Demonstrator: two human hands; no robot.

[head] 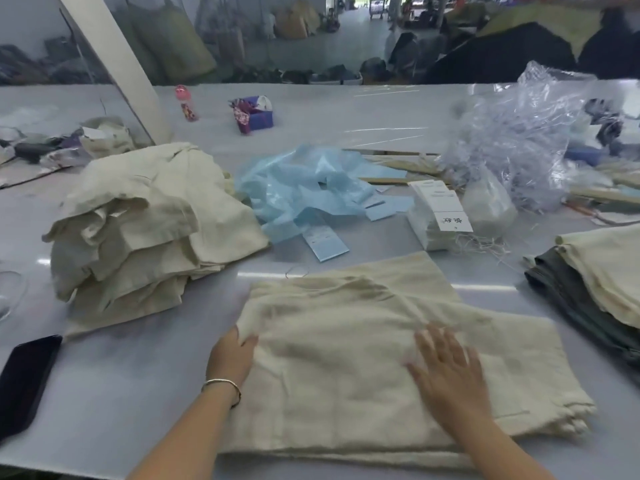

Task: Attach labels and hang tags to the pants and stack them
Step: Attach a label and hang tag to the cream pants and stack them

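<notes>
Front and centre on the worktop (145,393) lies a cream pair of pants (346,358), folded flat, and both hands are on it. Left hand (230,358) grips the near-left edge, fingers curled into the cloth and largely hidden by it; right hand (446,368) lies flat on top, fingers straight and spread, pressing the fabric down. Looks like a smoothing or squaring step ahead of tagging. To do it well, I'd say keep that left edge anchored and sweep the flat palm outward so creases run off the fold, not into it. Blue hang tags (325,242) and the white label bundle (438,213) wait just beyond, while a cream pile (152,216) sits left and a folded stack (602,278) lies right, likely the destination.
</notes>
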